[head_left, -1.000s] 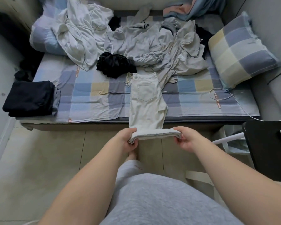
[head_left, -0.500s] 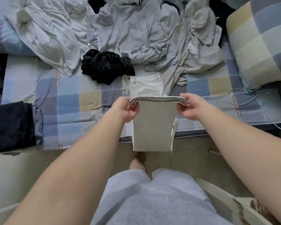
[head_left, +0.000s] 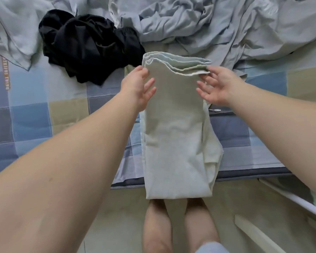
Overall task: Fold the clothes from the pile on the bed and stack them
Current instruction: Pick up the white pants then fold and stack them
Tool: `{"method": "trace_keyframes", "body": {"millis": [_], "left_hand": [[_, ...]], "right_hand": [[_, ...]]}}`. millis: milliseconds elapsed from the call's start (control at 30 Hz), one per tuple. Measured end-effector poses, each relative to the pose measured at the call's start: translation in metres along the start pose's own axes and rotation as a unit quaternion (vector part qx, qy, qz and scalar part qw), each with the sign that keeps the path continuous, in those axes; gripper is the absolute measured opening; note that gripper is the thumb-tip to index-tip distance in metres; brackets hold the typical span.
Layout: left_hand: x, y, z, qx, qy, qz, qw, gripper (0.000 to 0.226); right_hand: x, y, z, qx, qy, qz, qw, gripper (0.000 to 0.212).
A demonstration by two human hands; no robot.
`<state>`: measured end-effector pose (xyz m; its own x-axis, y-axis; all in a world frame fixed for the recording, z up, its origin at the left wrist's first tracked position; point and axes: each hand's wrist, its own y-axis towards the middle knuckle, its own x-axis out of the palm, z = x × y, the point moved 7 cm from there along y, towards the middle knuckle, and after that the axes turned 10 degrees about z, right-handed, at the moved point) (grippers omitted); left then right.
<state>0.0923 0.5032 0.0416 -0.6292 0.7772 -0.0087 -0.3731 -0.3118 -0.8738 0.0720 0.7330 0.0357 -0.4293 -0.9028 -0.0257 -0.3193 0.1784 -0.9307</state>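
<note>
My left hand (head_left: 139, 86) is open, fingers straight and a little spread. Its fingertips lie against the left edge of the folded pale trousers (head_left: 175, 125), and the thumb sits by the near-left corner of the fold's top. I cannot tell whether the thumb presses the cloth or only rests beside it. My right hand (head_left: 219, 84) is open too, fingers fanned out and relaxed. Its thumb and forefinger touch the right corner of the stacked layers, and the other fingers hang just beside the cloth. Neither hand has a grip on anything.

The trousers lie lengthwise between my hands on the bed (head_left: 35, 115). The layered fold is at the far end, and the near end reaches over the bed's edge, above my bare feet (head_left: 157, 225) on the floor.

Beyond my left hand a crumpled black garment (head_left: 87, 46) sits on the checked sheet, just beside the far-left corner of the trousers. The pile of pale grey clothes (head_left: 208, 24) spreads across the far side of the bed, from behind the black garment over to the right. A thin white cable (head_left: 214, 110) shows just past the trousers' right edge, under my right wrist.
</note>
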Motion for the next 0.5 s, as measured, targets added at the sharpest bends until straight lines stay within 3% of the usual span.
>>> {"method": "trace_keyframes", "body": {"millis": [67, 167, 233, 333, 433, 500], "left_hand": [[0.001, 0.018, -0.016, 0.025, 0.08, -0.001, 0.996, 0.036], [-0.016, 0.032, -0.049, 0.076, 0.216, 0.033, 0.973, 0.039], [-0.039, 0.035, -0.078, 0.12, 0.306, 0.071, 0.942, 0.044], [-0.082, 0.028, -0.119, 0.167, 0.42, 0.134, 0.882, 0.069], [-0.114, 0.023, -0.174, 0.101, 0.415, 0.106, 0.898, 0.086], [-0.133, 0.021, -0.208, 0.065, 0.408, 0.085, 0.907, 0.088]], "right_hand": [[-0.007, 0.025, 0.013, -0.003, -0.022, -0.005, 1.0, 0.048], [-0.03, 0.044, 0.047, -0.034, -0.169, 0.018, 0.985, 0.043], [-0.055, 0.054, 0.066, -0.111, -0.271, 0.074, 0.953, 0.035], [-0.094, 0.063, 0.097, -0.179, -0.387, 0.138, 0.894, 0.062], [-0.13, 0.069, 0.143, -0.137, -0.483, 0.16, 0.85, 0.096], [-0.145, 0.07, 0.168, -0.137, -0.522, 0.156, 0.827, 0.099]]}}
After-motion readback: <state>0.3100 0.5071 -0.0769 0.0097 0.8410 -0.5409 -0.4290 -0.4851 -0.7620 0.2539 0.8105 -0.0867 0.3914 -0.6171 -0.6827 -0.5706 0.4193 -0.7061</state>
